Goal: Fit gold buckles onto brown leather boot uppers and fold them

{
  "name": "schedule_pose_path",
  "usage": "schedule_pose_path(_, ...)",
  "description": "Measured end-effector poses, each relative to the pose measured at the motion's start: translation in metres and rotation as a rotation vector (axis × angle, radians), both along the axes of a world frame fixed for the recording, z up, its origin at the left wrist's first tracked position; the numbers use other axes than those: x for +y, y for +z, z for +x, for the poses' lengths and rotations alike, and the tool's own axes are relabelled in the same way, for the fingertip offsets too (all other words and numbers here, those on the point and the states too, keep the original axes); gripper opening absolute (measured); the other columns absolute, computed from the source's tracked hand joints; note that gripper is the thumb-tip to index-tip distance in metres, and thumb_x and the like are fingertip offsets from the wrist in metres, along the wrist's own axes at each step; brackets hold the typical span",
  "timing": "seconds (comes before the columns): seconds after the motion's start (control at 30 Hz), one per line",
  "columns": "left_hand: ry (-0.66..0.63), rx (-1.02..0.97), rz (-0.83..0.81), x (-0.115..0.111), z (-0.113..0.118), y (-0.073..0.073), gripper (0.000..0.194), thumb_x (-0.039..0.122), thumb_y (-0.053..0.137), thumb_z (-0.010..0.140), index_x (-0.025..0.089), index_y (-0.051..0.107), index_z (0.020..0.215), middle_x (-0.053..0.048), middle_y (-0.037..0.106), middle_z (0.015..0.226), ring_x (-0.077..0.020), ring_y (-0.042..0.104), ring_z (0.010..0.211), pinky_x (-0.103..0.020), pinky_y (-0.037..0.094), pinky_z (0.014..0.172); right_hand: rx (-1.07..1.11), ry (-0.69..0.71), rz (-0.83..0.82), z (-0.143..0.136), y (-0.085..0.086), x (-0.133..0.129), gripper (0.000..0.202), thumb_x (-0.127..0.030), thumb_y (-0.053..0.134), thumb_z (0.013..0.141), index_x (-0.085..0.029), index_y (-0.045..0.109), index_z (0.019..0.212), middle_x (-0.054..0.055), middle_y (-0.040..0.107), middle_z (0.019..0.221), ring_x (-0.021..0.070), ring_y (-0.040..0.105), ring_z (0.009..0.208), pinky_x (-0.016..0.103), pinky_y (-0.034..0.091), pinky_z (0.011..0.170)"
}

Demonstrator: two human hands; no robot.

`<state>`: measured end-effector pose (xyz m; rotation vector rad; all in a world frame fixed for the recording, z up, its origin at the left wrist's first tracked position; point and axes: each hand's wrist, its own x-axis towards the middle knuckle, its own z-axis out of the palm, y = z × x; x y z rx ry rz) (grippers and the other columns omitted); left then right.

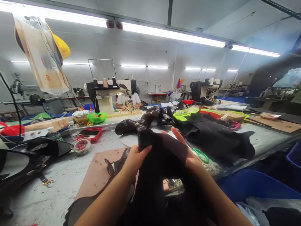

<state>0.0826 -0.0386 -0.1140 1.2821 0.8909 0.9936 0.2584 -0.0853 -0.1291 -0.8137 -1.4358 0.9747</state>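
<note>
A large, limp black piece of material (155, 166), maybe fabric or soft leather, hangs in front of me, with a gap low in it. My left hand (137, 158) pinches its upper left edge between thumb and fingers. On the other side, my right hand (184, 146) has its fingers stretched out, with a black strip lying across the palm. Just beyond are shiny dark brown leather pieces (147, 117) with gold-coloured fittings. Green-handled scissors (200, 155) lie by my right hand. Under my left forearm is a brownish board (94, 171) bearing a dark strap piece (117, 164).
Black sheets (211, 135) and a lime-green basket (185, 113) lie to the right, above a blue bin (256, 185). Leftward are a red tray (91, 134), a clear tape roll (81, 146) and a green bowl (97, 117). Across the table, a person (128, 100) sits behind a sewing machine (107, 94).
</note>
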Motion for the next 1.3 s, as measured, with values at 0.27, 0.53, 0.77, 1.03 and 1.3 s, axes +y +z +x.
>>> schedule_pose_path(0.27,0.093,0.123,0.607,-0.012,0.003,-0.018,0.033,0.041,0.050,0.077,0.014,0.065,0.088,-0.004,0.069,0.082,-0.0213,0.062,0.077,-0.028,0.048,0.067,0.079,-0.290,-0.013,-0.029,0.010,0.011,0.064,-0.036,0.070,0.063,-0.023,0.043,0.119,0.005,0.061,0.106,0.0237,0.057,0.099,0.040,0.043,0.089)
schedule_pose_path(0.53,0.142,0.110,0.534,-0.011,-0.001,-0.031,0.023,0.028,0.063,0.068,0.016,0.067,0.088,-0.004,0.070,0.086,-0.0217,0.063,0.081,-0.032,0.049,0.075,0.190,-0.111,-0.173,-0.029,0.011,-0.001,0.020,-0.038,0.074,0.057,-0.027,0.061,0.067,0.000,0.063,0.065,0.0218,0.062,0.066,0.038,0.051,0.065)
schedule_pose_path(0.77,0.025,0.259,0.494,-0.018,-0.028,-0.022,0.040,0.031,0.063,0.068,0.015,0.060,0.105,-0.008,0.066,0.100,-0.0229,0.061,0.089,-0.033,0.049,0.078,0.048,-0.197,-0.205,-0.030,0.008,-0.001,0.021,-0.045,0.072,0.062,-0.029,0.065,0.075,0.005,0.068,0.080,0.0242,0.063,0.077,0.039,0.051,0.073)
schedule_pose_path(1.03,-0.345,1.341,0.496,0.058,-0.131,-0.004,0.034,0.009,0.060,0.058,0.020,0.067,0.089,-0.009,0.063,0.110,-0.0292,0.052,0.106,-0.038,0.036,0.090,-0.179,-0.248,-0.270,0.025,0.035,-0.016,0.040,-0.047,0.077,0.050,-0.023,0.061,0.077,0.002,0.064,0.071,0.0206,0.060,0.067,0.033,0.052,0.063)
schedule_pose_path(1.3,-0.404,1.270,0.454,0.066,-0.141,-0.021,0.019,0.017,0.055,0.064,0.025,0.070,0.071,0.001,0.066,0.066,-0.0187,0.057,0.066,-0.024,0.038,0.064,-0.565,0.026,-0.484,0.013,0.022,0.010,0.030,-0.040,0.071,0.058,-0.019,0.064,0.080,0.004,0.069,0.080,0.0259,0.062,0.082,0.038,0.050,0.075)
